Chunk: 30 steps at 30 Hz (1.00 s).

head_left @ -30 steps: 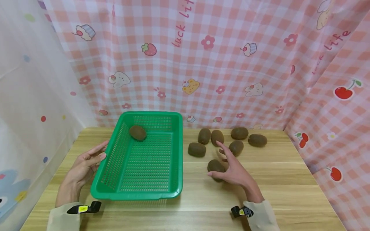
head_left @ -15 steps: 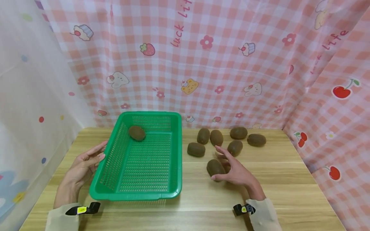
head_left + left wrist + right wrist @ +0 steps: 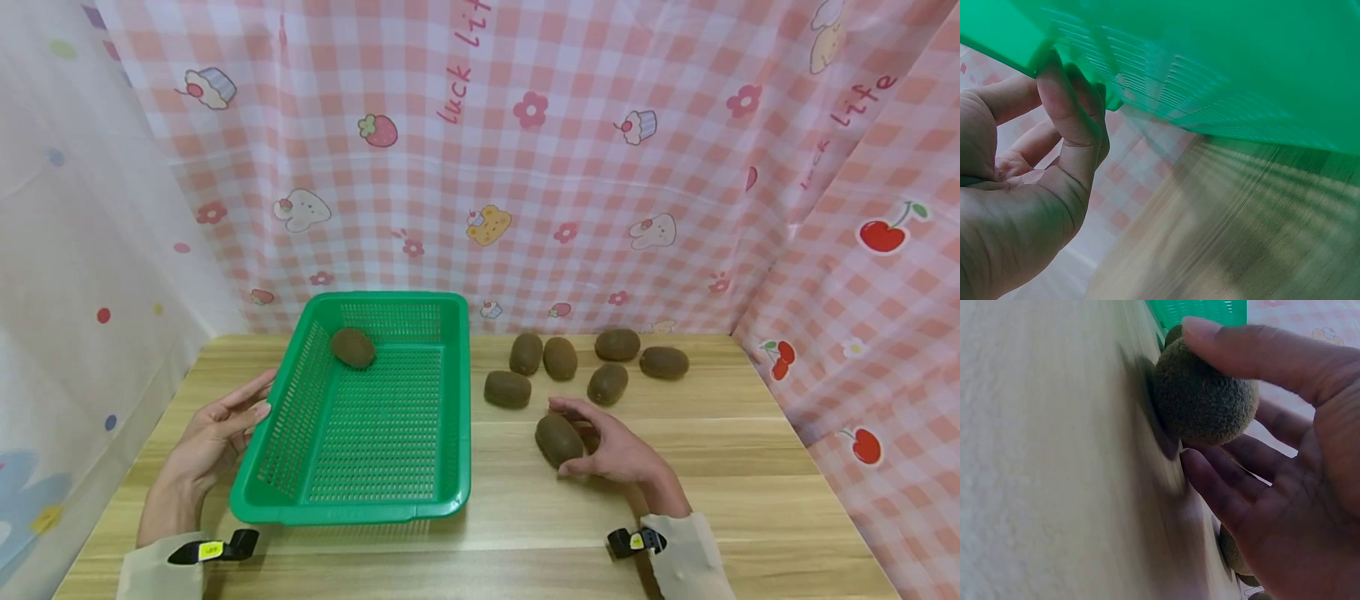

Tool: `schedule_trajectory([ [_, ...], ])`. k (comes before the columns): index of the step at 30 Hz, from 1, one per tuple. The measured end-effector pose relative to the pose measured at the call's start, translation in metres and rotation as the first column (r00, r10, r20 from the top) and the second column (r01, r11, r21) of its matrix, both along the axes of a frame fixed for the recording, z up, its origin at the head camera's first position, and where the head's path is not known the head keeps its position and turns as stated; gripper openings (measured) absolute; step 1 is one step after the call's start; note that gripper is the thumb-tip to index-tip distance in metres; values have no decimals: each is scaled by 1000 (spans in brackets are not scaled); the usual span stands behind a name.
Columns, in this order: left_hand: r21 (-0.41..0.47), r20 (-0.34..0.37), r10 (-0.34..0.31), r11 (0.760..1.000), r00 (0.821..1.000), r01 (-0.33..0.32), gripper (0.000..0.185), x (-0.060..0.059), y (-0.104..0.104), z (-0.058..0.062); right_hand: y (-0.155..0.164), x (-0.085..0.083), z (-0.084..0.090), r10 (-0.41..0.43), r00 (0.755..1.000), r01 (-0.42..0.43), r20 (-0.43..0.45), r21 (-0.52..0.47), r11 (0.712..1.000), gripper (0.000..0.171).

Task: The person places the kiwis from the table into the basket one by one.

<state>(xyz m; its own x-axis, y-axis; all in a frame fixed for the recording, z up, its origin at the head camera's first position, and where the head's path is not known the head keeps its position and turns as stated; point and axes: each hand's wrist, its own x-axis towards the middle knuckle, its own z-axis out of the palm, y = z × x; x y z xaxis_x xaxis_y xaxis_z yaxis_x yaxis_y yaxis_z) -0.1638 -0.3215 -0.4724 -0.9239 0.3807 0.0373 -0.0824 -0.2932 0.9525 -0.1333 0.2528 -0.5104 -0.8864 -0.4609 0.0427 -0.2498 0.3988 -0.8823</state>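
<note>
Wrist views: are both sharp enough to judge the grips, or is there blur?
Left wrist view: the left hand is sharp, while the green basket and table smear. Right wrist view: the kiwi and right hand are crisp; the table is streaked, with a dark shadow beside the fruit. Head view: evenly lit, no glare.

Basket (image 3: 457, 400) by left hand (image 3: 217, 429): glossy green plastic mesh. Kiwi (image 3: 558, 439) at right hand (image 3: 618, 450): matt, fuzzy brown skin. Table (image 3: 712, 467): smooth light wood grain. Curtain (image 3: 570, 167) behind: slightly shiny checked sheet.
</note>
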Motion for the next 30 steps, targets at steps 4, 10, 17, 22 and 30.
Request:
schedule_trajectory([
  [4,8,21,7,1000,1000,-7,52,1,0,0,1,0,-2,-20,999,19,30,10,1000,85],
  [10,0,31,14,1000,999,-14,52,2,1,2,1,-1,-4,-43,998,42,41,22,999,80],
  [17,10,22,-2,1000,1000,1,53,2,1,3,1,-1,-4,-74,997,73,38,28,997,79],
  [22,7,19,1,1000,1000,-1,53,1,1,3,-1,-1,-2,-114,991,113,65,15,993,79],
  [30,-25,5,23,999,1000,-23,54,2,2,2,-1,-1,0,-167,983,167,82,7,986,76],
])
